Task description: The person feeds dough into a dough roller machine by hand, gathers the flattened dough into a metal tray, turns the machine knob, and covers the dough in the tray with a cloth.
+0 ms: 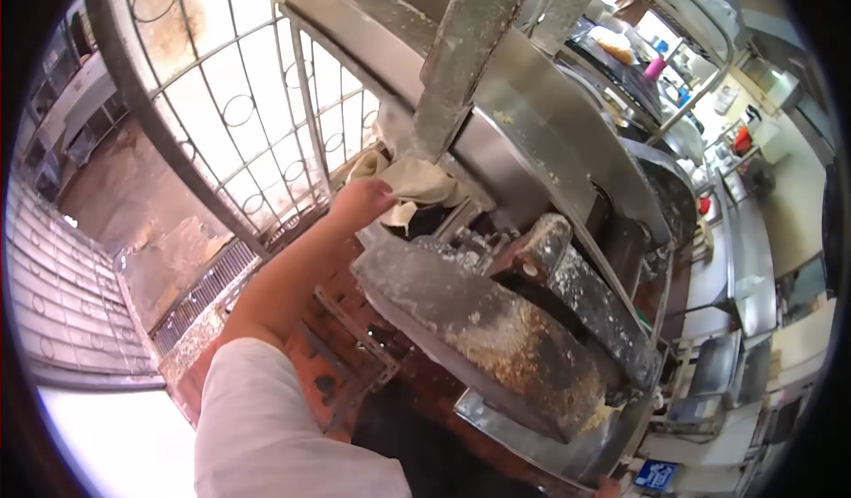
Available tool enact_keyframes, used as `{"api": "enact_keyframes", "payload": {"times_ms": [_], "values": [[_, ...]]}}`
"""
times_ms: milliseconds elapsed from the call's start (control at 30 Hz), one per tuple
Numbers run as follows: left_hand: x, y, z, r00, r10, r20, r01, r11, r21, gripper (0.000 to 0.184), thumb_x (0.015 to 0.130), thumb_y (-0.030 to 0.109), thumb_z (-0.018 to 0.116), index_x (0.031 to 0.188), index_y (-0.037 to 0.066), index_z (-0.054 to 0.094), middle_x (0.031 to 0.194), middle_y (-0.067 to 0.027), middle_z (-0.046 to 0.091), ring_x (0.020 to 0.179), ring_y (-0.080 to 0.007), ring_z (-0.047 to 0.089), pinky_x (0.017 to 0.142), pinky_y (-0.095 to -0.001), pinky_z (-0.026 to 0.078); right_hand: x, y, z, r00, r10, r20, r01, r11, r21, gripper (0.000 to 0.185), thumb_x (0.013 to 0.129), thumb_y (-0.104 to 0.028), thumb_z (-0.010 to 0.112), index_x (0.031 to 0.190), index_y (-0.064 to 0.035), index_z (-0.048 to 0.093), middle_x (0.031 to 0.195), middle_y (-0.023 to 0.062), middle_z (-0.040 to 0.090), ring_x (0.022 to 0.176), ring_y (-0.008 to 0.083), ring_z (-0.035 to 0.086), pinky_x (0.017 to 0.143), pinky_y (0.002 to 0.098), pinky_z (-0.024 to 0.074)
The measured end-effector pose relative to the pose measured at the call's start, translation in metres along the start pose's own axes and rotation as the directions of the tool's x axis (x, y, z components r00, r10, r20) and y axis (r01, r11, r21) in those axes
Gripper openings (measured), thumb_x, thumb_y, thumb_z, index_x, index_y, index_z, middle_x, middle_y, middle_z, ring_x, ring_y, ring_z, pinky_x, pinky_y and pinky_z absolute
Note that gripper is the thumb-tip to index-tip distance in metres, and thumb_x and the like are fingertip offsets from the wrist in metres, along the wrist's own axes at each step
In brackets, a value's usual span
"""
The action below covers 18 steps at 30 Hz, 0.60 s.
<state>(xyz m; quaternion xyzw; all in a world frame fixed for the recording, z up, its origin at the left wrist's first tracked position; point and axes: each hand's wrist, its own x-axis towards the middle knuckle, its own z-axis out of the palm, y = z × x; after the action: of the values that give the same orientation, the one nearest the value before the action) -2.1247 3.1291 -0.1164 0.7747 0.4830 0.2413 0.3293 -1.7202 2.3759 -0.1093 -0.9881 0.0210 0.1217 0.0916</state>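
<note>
My left hand (365, 202) reaches out from a white sleeve to a crumpled beige cloth (424, 181). The fingers look curled in on the cloth, though they are partly hidden. The cloth lies at the far end of a dirty metal machine, beneath a steel post. Just this side of it is the machine's grey curved cover (470, 321), with brown, crusted stains. Beside the cover runs a dark, flour-specked metal arm (585, 303). Only a small bit of my right hand (608, 487) shows at the bottom edge, by the machine's base; its fingers are not clear.
A steel trough or chute (523, 152) slopes along the machine's far side. To the left, a barred window (239, 99) stands close to my arm. Red floor tiles (310, 356) and a metal frame lie below. Shelves with trays (718, 365) line the right.
</note>
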Motion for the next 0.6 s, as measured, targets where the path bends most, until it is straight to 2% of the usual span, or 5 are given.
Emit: {"api": "enact_keyframes", "payload": {"times_ms": [133, 233, 367, 533, 600], "values": [[0.057, -0.011, 0.039, 0.999, 0.017, 0.051, -0.036, 0.920, 0.391, 0.051, 0.078, 0.042, 0.065, 0.115, 0.008, 0.056, 0.111, -0.0161, 0.061, 0.105, -0.0308, 0.057, 0.087, -0.0406, 0.046, -0.042, -0.026, -0.033, 0.996, 0.089, -0.020, -0.089, 0.996, 0.018, 0.034, 0.090, -0.028, 0.048, 0.104, -0.0006, 0.063, 0.103, 0.0184, 0.062, 0.095, 0.0327, 0.056, 0.083, 0.0446, 0.0429], [0.091, -0.025, 0.054, 0.984, -0.166, -0.057, 0.176, 0.939, 0.295, 0.059, 0.077, 0.041, 0.065, 0.121, 0.005, 0.050, 0.109, -0.0184, 0.061, 0.104, -0.0319, 0.057, 0.087, -0.0413, 0.046, -0.078, -0.047, -0.048, 0.998, 0.066, -0.003, -0.066, 0.997, -0.047, 0.036, 0.090, -0.030, 0.048, 0.104, -0.0008, 0.063, 0.103, 0.0190, 0.062, 0.095, 0.0334, 0.056, 0.083, 0.0449, 0.0428], [0.130, -0.108, 0.097, 0.993, -0.088, 0.081, 0.077, 0.988, 0.132, 0.058, 0.076, 0.035, 0.066, 0.119, 0.000, 0.048, 0.108, -0.0197, 0.061, 0.099, -0.0327, 0.060, 0.085, -0.0413, 0.047, -0.100, -0.040, -0.063, 0.994, -0.051, 0.095, 0.064, 0.989, -0.135, 0.045, 0.088, -0.042, 0.048, 0.107, -0.0031, 0.063, 0.105, 0.0199, 0.061, 0.098, 0.0353, 0.055, 0.087, 0.0448, 0.0421], [0.100, -0.043, 0.066, 0.993, 0.018, -0.114, 0.005, 0.981, 0.196, 0.025, 0.081, 0.027, 0.052, 0.092, 0.009, 0.065, 0.093, -0.0165, 0.065, 0.091, -0.0334, 0.061, 0.079, -0.0438, 0.048, -0.115, -0.044, -0.061, 0.991, 0.058, 0.120, -0.043, 0.991, -0.124, 0.045, 0.090, -0.042, 0.044, 0.108, -0.0058, 0.063, 0.109, 0.0205, 0.059, 0.104, 0.0364, 0.052, 0.091, 0.0450, 0.0400], [0.090, -0.004, 0.039, 0.984, 0.019, -0.177, 0.016, 0.981, 0.193, 0.025, 0.081, 0.026, 0.052, 0.092, 0.008, 0.065, 0.093, -0.0165, 0.065, 0.090, -0.0334, 0.061, 0.078, -0.0445, 0.048, -0.103, -0.031, -0.060, 0.975, 0.084, 0.205, -0.045, 0.981, -0.188, 0.046, 0.090, -0.042, 0.043, 0.112, -0.0061, 0.061, 0.114, 0.0194, 0.058, 0.108, 0.0357, 0.051, 0.092, 0.0449, 0.0391]]}}
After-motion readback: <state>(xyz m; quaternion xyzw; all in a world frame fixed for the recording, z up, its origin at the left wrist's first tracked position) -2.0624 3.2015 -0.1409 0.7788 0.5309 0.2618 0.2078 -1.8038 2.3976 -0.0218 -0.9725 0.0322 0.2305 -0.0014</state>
